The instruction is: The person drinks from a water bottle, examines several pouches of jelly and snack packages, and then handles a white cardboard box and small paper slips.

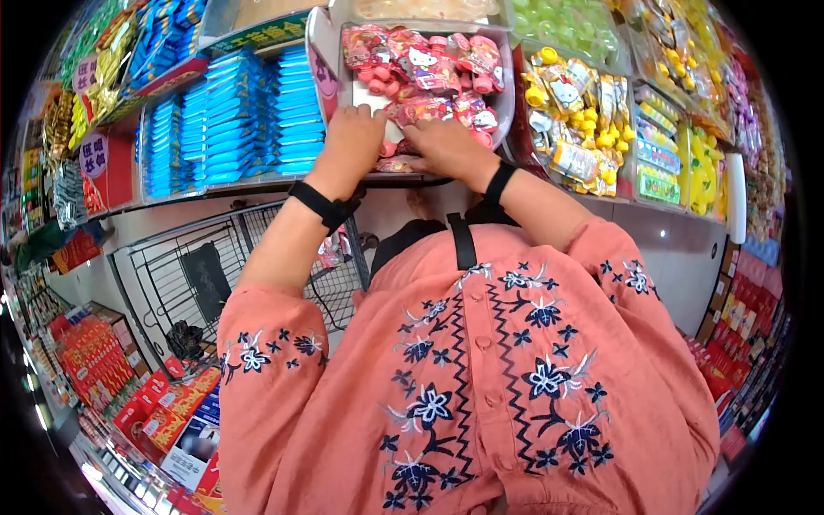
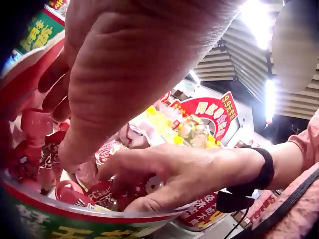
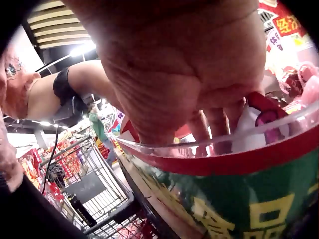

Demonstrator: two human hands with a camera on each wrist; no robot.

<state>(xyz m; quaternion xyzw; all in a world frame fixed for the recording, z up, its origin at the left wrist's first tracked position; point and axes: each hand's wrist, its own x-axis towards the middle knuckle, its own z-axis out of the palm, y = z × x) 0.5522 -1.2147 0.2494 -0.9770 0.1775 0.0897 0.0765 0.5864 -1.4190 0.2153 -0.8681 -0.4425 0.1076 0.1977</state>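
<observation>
Over the near edge of the bin (image 3: 239,184), the left hand (image 1: 352,142) reached in toward the left side; the right hand (image 1: 451,150) touched Hello Kitty pouches (image 1: 422,70), which ran to the far edge. Whether either pinched one could not be told. Sorting seemed underway; picking next called for a sure pinch.

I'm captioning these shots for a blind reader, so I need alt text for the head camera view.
A person's left hand and right hand reach into a shop bin of pink packets. Blue packets are stacked to its left, yellow-capped packets lie to its right. Below are an embroidered coral shirt and a shopping cart.
</observation>
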